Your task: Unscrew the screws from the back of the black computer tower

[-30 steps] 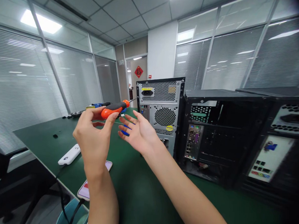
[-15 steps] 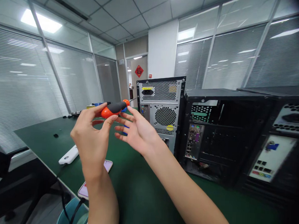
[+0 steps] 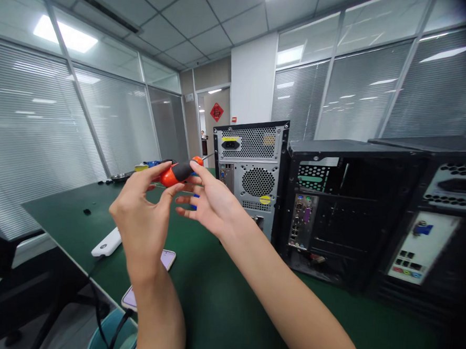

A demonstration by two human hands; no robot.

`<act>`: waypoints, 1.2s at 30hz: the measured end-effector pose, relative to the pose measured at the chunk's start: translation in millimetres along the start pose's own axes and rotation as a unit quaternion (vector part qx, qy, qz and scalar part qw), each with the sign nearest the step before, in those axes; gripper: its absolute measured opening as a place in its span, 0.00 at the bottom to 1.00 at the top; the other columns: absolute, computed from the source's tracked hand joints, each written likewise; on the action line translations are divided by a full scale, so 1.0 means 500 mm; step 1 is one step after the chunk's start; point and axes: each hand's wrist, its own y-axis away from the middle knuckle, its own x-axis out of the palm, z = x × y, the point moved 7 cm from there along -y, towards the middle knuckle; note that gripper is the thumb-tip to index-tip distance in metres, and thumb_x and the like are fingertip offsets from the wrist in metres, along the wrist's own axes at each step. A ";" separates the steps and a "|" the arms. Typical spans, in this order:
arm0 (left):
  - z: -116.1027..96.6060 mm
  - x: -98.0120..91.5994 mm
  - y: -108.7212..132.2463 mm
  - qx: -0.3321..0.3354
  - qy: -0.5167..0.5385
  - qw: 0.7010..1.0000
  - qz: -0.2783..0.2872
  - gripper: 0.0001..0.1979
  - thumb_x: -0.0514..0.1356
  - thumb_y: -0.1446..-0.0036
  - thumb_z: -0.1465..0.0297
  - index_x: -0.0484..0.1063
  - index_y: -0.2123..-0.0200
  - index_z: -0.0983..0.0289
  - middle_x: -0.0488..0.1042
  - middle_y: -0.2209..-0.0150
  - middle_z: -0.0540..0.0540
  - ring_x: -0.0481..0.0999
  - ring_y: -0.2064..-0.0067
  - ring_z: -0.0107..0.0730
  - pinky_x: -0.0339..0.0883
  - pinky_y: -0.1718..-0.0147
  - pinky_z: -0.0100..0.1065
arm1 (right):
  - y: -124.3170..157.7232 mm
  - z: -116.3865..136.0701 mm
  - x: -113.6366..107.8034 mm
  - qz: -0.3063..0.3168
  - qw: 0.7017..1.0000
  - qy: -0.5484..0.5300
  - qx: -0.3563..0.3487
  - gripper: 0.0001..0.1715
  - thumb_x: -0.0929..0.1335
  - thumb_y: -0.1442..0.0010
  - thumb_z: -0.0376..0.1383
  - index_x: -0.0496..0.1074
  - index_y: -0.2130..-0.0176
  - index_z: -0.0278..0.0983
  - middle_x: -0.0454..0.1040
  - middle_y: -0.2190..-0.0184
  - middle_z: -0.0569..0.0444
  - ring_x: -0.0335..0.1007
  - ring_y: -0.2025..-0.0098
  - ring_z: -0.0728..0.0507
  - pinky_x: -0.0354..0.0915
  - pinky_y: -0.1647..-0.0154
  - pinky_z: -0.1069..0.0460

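Note:
A screwdriver with a fat orange and black handle is held up level in both hands. My left hand is closed on the butt of the handle, fingers on its far side and thumb below. My right hand pinches the front of the handle, thumb on the near side, lower fingers loosely spread. The thin shaft points at the left edge of the nearest computer case, whose back shows a power socket and a fan grille. Whether the tip touches a screw there is too small to tell.
Two more black computer cases stand to the right. On the green table lie a white power bank and a phone, partly behind my left arm. A teal bin and a black chair are below left.
My right thumb has moved left onto the handle and the right fingers have closed in around its front. The left hand and screwdriver have barely shifted.

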 end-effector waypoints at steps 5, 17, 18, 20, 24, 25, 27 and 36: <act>-0.008 -0.003 0.000 -0.011 0.036 0.999 0.002 0.22 0.61 0.50 0.76 0.68 0.51 0.54 0.76 0.56 0.50 0.76 0.56 0.36 0.72 0.58 0.39 | 0.000 0.006 0.005 -0.004 1.000 0.019 -0.001 0.18 0.65 0.42 0.48 0.67 0.73 0.37 0.67 0.78 0.57 0.63 0.77 0.49 0.60 0.72 0.50; -0.015 -0.006 0.002 -0.011 0.040 0.999 0.006 0.25 0.59 0.53 0.82 0.66 0.53 0.54 0.75 0.55 0.48 0.75 0.53 0.34 0.71 0.55 0.38 | -0.015 0.007 0.014 -0.010 1.000 0.020 -0.018 0.20 0.70 0.49 0.49 0.68 0.76 0.35 0.67 0.80 0.57 0.62 0.77 0.50 0.61 0.71 0.50; -0.015 -0.006 0.002 -0.009 0.040 0.999 0.006 0.26 0.59 0.53 0.82 0.66 0.52 0.54 0.75 0.55 0.47 0.75 0.53 0.34 0.70 0.55 0.38 | -0.016 0.008 0.015 -0.012 1.000 0.018 -0.018 0.19 0.70 0.49 0.49 0.68 0.76 0.35 0.67 0.80 0.57 0.62 0.77 0.50 0.61 0.71 0.50; -0.016 -0.004 0.002 -0.006 0.039 0.999 0.007 0.27 0.58 0.53 0.83 0.66 0.52 0.53 0.75 0.55 0.47 0.75 0.52 0.34 0.70 0.54 0.37 | -0.016 0.009 0.017 -0.013 1.000 0.015 -0.017 0.19 0.70 0.49 0.48 0.67 0.77 0.36 0.68 0.80 0.58 0.62 0.78 0.51 0.61 0.71 0.50; -0.019 -0.003 0.003 -0.002 0.028 1.000 0.005 0.27 0.58 0.54 0.83 0.66 0.52 0.53 0.75 0.54 0.47 0.77 0.55 0.34 0.71 0.56 0.37 | -0.018 0.011 0.018 -0.018 1.000 0.006 -0.020 0.17 0.69 0.48 0.45 0.67 0.77 0.36 0.68 0.81 0.59 0.63 0.78 0.50 0.60 0.70 0.50; -0.021 -0.003 0.003 -0.001 0.025 1.000 0.003 0.27 0.58 0.54 0.83 0.66 0.52 0.53 0.75 0.54 0.47 0.77 0.55 0.34 0.71 0.56 0.37 | -0.018 0.011 0.018 -0.020 1.000 0.003 -0.021 0.16 0.69 0.47 0.44 0.67 0.77 0.36 0.68 0.81 0.59 0.63 0.78 0.50 0.60 0.70 0.50; -0.024 -0.004 0.003 0.006 0.025 1.000 -0.001 0.27 0.58 0.53 0.83 0.66 0.52 0.53 0.75 0.54 0.47 0.76 0.53 0.34 0.71 0.57 0.36 | -0.017 0.012 0.018 -0.025 0.999 -0.004 -0.021 0.15 0.69 0.47 0.42 0.67 0.78 0.36 0.68 0.82 0.60 0.63 0.78 0.50 0.59 0.71 0.50; -0.028 0.003 0.002 0.035 0.042 0.999 -0.001 0.24 0.57 0.50 0.83 0.66 0.52 0.55 0.75 0.53 0.49 0.74 0.50 0.32 0.69 0.51 0.36 | -0.014 0.014 0.024 -0.011 0.998 -0.057 -0.011 0.16 0.69 0.44 0.40 0.66 0.79 0.35 0.68 0.83 0.59 0.62 0.78 0.51 0.59 0.69 0.52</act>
